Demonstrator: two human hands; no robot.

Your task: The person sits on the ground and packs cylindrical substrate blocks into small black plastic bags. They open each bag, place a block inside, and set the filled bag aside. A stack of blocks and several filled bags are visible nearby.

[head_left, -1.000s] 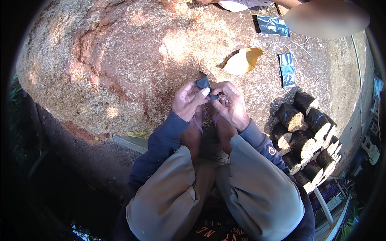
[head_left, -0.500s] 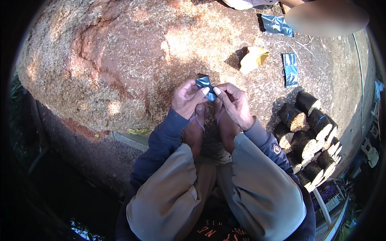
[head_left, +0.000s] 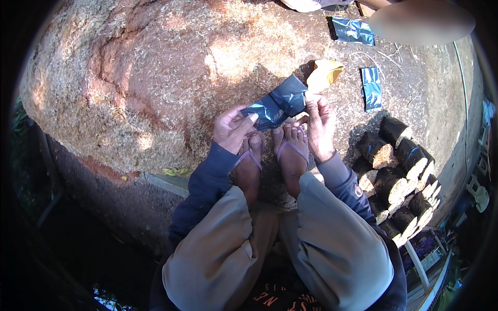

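A black plastic bag (head_left: pixel 277 105) is stretched between my two hands, above my feet. My left hand (head_left: pixel 232 128) pinches its lower left end, thumb on top. At the upper right corner, my right hand (head_left: pixel 321 124) grips the bag between thumb and fingers. The bag looks flat and creased, its sheen bluish in the light. Just beyond my right hand, a yellow piece with a curved, scoop-like shape (head_left: pixel 323 75) rests on the soil.
A large mound of brown, fibrous soil (head_left: pixel 140 78) spreads to the left and ahead. Flat black bags (head_left: pixel 371 89) lie at the right. Several filled black bags (head_left: pixel 397 179) stand grouped beside my right knee. Another person's arm (head_left: pixel 371 4) shows at the top right.
The bag was bunched small between my fingertips and is now spread out wider. My right hand has moved right and up, away from my left.
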